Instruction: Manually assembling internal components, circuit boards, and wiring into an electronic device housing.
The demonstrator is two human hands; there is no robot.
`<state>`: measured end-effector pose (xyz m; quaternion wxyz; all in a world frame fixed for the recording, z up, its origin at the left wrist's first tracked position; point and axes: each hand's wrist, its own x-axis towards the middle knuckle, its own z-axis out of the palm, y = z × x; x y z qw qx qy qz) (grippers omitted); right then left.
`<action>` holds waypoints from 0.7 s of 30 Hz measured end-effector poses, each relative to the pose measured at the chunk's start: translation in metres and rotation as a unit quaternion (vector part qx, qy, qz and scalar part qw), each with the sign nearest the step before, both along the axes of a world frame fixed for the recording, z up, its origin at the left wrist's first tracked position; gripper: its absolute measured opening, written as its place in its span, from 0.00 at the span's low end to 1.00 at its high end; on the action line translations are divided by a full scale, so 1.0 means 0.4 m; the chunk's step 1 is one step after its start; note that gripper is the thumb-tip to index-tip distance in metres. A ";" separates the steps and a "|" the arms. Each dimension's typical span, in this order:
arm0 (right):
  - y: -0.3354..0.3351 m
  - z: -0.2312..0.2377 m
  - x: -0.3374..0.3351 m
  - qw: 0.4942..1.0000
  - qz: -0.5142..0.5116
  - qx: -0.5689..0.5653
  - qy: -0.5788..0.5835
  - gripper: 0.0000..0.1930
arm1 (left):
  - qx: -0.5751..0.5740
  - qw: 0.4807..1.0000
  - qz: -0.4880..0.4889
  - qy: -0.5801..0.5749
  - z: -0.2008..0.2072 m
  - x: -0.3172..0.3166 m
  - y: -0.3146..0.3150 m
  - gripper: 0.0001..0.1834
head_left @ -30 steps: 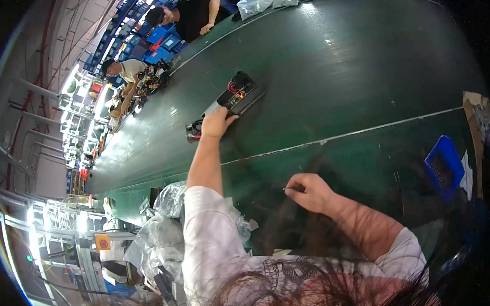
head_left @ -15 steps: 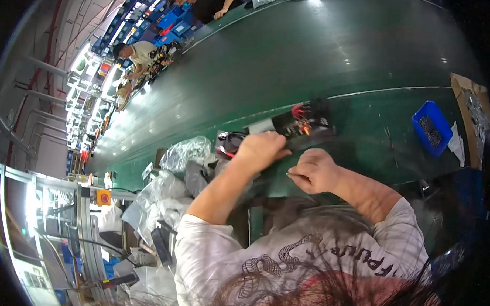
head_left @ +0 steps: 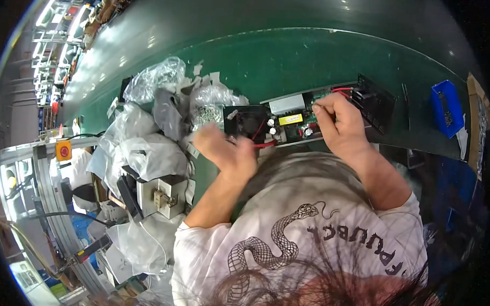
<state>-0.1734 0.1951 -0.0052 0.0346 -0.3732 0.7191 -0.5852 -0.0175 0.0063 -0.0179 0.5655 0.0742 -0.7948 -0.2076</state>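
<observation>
In front of me lies an electronic device with an exposed circuit board [head_left: 297,132], a yellow-labelled transformer, a silver-grey block [head_left: 286,104] and red wires. A black fan [head_left: 248,123] sits at its left end, and a black end plate [head_left: 373,103] stands at its right. My right hand [head_left: 343,124] is over the board's right part, thumb and fingertips pinched together; what they hold is too small to name. My left hand [head_left: 226,152], smeared by motion, is by the fan's near left corner, thumb apart from the fingers. Beside it lies a heap of small metal parts [head_left: 206,116] on clear plastic.
Plastic bags [head_left: 148,149] crowd the left side, with a metal box [head_left: 162,196] nearer me. At the right stand a blue bin [head_left: 446,109] of small dark parts and a cardboard box [head_left: 475,128]. A thin tool [head_left: 406,104] lies on the green table [head_left: 248,61].
My view has tilted down toward the device. My left hand has moved left toward the metal parts; my right hand has gone from the near edge to over the board.
</observation>
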 end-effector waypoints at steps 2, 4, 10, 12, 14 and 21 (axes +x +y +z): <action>-0.004 0.004 0.003 1.000 0.015 0.009 -0.007 0.04 | 0.210 0.977 0.016 -0.023 -0.005 0.036 -0.006 0.25; -0.005 0.004 0.004 0.999 0.016 0.021 -0.033 0.03 | 0.410 0.910 0.035 -0.040 -0.001 0.055 -0.012 0.25; 0.005 0.006 0.006 0.989 0.017 0.027 -0.144 0.02 | 0.705 0.682 -0.151 -0.123 -0.018 0.116 -0.082 0.26; 0.000 0.010 0.006 0.992 0.018 0.033 -0.123 0.02 | 0.738 0.638 -0.212 -0.050 -0.021 0.116 -0.030 0.29; -0.003 0.014 0.004 0.992 0.023 0.029 -0.122 0.03 | 0.687 0.667 -0.287 0.013 -0.048 0.094 0.001 0.45; -0.007 0.007 -0.005 0.989 0.037 0.052 -0.131 0.03 | 0.026 0.917 -0.294 -0.268 0.015 -0.027 -0.028 0.61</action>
